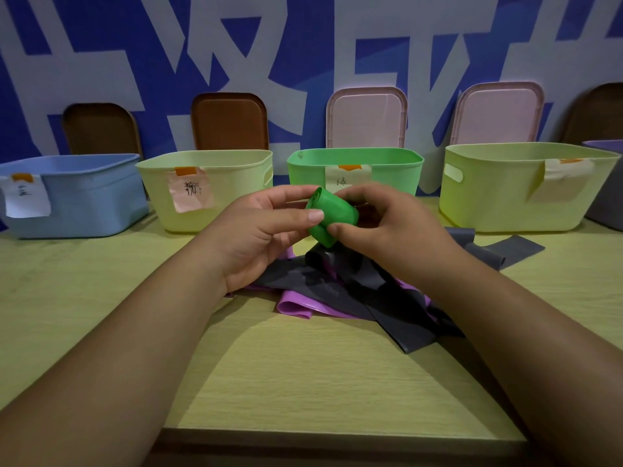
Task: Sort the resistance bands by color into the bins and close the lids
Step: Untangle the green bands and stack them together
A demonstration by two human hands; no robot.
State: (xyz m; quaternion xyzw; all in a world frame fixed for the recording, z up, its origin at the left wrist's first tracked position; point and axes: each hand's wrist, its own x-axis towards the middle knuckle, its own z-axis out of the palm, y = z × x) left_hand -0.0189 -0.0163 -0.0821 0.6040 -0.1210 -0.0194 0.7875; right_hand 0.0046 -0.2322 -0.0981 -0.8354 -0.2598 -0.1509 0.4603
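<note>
A rolled green resistance band (332,215) is held above the table between both hands. My left hand (259,234) grips its left side with thumb and fingers, and my right hand (387,227) pinches its right side. Just behind it stands the green bin (397,173) with a paper label. Under my hands lies a heap of grey bands (397,311) and purple bands (296,303). Along the back edge sit a blue bin (87,197), a pale yellow bin (232,183) and a second pale yellow bin (499,197), all without lids on.
Lids lean on the blue wall behind the bins: brown lids (229,121) at left, pink lids (367,117) at right. A grey bin (606,203) shows at the far right edge. The wooden table's front edge (337,429) is near me.
</note>
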